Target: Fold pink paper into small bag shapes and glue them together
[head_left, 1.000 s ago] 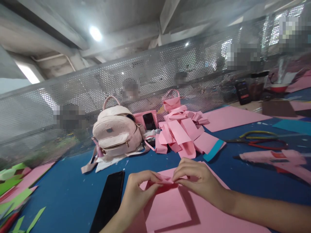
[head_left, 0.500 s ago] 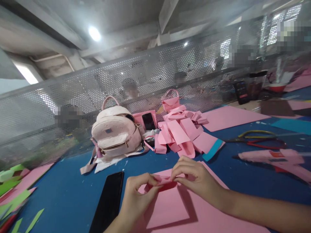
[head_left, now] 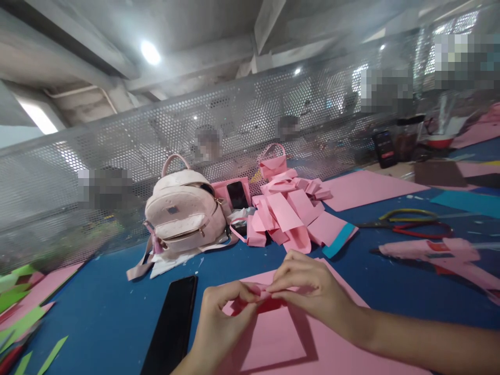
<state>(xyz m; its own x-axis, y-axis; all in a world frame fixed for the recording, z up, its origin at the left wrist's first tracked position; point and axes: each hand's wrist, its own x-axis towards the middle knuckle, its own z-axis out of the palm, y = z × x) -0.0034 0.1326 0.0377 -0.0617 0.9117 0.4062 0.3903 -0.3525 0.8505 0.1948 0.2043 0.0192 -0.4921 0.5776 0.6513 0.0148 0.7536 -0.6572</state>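
My left hand and my right hand meet at the bottom middle, fingertips pinched on the top edge of a pink paper piece. That piece hangs a little above a larger pink sheet lying on the blue table. A black phone lies flat just left of my left hand.
A pale pink backpack and a heap of folded pink paper pieces stand behind. Scissors and a pink glue gun lie at the right. Green paper scraps sit at the left edge. A perforated metal screen closes the far side.
My fingers have pinched the top edge of the pink piece more tightly and rolled it down a little. The view has shifted slightly.
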